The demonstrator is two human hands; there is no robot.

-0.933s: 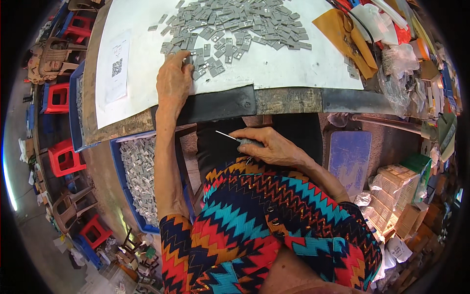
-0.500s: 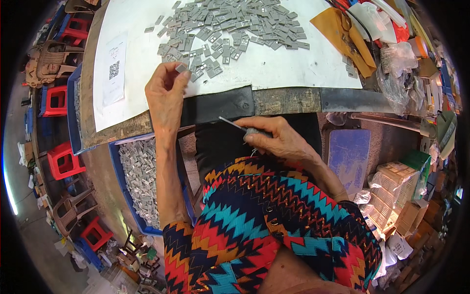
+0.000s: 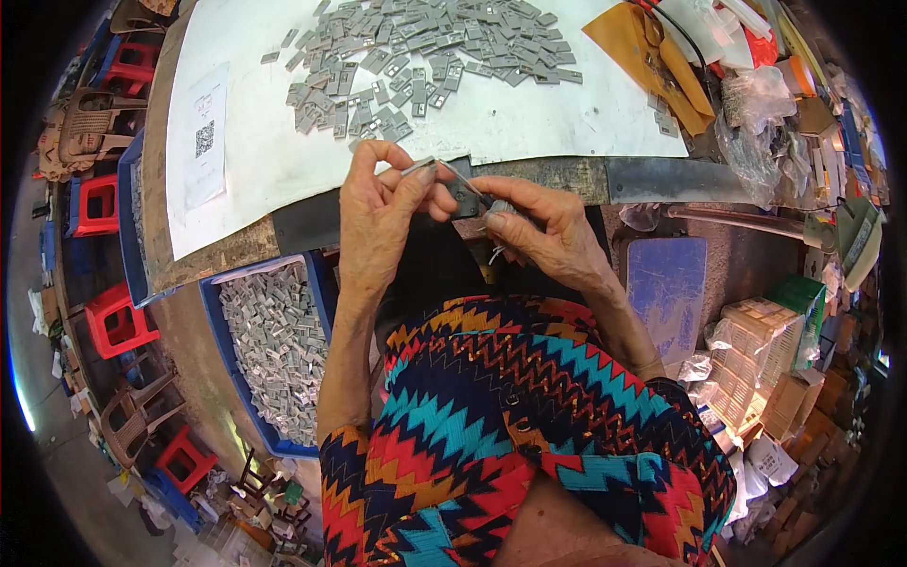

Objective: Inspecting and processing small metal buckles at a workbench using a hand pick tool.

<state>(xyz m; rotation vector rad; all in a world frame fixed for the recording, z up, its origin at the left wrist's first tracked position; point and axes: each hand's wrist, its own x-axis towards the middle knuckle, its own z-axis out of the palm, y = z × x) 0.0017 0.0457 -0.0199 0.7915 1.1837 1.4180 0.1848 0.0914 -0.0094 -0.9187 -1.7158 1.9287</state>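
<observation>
Between the thumb and fingers of my left hand [image 3: 378, 203] is a small flat grey plastic piece [image 3: 419, 166], held edge-on over the table's near edge. My right hand [image 3: 548, 227] is closed around a slim hand tool [image 3: 458, 177] with a thin metal blade and a dark, partly wrapped handle. The blade's tip is right beside the grey piece; whether they touch I cannot tell. Beyond my left hand, a loose pile of similar grey pieces [image 3: 425, 47] covers the far middle of the white sheet [image 3: 529, 128].
A blue crate [image 3: 233, 364] full of small grey pieces stands below the table, left of my lap. Scissors [image 3: 652, 36] lie on brown paper [image 3: 619, 38] at the far right, near clear plastic bags [image 3: 746, 142]. Red stools [image 3: 121, 319] stand to the left.
My left hand has brought a grey piece from the pile's near edge toward me and rightward. My right hand has raised the tool to meet it. The view has shifted slightly.
</observation>
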